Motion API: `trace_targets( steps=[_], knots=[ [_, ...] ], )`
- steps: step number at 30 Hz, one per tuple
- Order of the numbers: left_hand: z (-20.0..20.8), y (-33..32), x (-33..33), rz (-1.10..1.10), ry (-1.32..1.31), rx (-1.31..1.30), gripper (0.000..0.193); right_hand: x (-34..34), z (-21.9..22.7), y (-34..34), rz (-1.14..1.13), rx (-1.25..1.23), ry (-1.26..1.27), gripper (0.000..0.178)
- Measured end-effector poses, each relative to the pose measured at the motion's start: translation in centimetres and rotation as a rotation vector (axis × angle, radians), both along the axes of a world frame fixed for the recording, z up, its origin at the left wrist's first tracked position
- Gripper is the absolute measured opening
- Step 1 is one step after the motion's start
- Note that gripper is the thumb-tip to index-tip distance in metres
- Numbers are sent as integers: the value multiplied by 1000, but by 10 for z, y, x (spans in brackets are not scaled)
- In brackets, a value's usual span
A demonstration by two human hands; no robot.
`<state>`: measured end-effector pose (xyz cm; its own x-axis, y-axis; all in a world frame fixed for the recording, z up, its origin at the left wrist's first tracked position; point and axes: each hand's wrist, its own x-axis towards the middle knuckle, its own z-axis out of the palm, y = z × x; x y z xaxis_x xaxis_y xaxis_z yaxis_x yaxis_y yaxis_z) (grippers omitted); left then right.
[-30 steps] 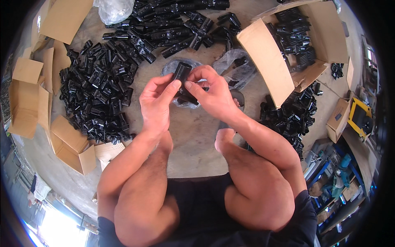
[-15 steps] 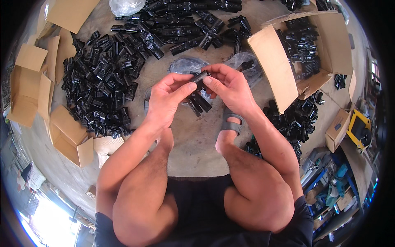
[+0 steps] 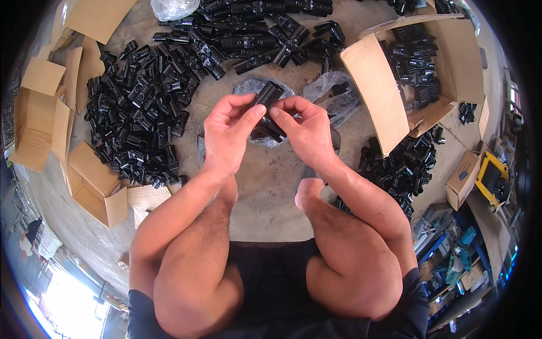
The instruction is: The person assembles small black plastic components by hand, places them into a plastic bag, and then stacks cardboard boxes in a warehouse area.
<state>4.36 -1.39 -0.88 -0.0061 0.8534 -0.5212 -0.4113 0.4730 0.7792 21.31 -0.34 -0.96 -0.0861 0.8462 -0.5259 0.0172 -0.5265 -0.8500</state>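
Observation:
A black glossy pipe joint [image 3: 269, 93] with tube-shaped sections is held up between my two hands, above the floor and in front of my feet. My left hand [image 3: 227, 127] grips its left side, thumb on top and fingers curled behind. From the other side my right hand [image 3: 307, 127] pinches it, the thumb close to the left thumb. The lower part of the joint shows between my palms; the fingertips behind it are hidden. Beneath and behind it lies a clear plastic bag [image 3: 243, 87].
Piles of black joints lie to the left [image 3: 138, 107], at the far side [image 3: 245, 42] and to the right [image 3: 398, 169]. An open cardboard box [image 3: 375, 93] at the right holds more. Another plastic bag [image 3: 345, 110] lies beside it. Empty cartons [image 3: 93, 183] stand left.
The joint has been turned and now points farther up and away, with more of its upper end showing. My right hand has shifted slightly down and left.

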Motion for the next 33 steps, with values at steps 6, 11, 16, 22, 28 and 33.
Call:
trace_targets(
  steps=[6,11,16,22,28,33],
  knots=[
    [3,-1,1,21,21,6,27,3,4,0,57,113,-112,17],
    [5,2,1,2,23,-26,26,6,3,1,147,89,-202,18],
    [3,4,-10,-143,-6,5,27,23,8,15,39,111,71,30],
    [12,8,-10,-289,0,-90,36,34,22,25,204,-107,101,32],
    [8,6,-12,-272,-84,-145,57,22,10,11,-103,-7,287,34],
    [9,2,-8,-316,-30,-81,68,18,1,6,-175,-26,354,32]
  ],
)
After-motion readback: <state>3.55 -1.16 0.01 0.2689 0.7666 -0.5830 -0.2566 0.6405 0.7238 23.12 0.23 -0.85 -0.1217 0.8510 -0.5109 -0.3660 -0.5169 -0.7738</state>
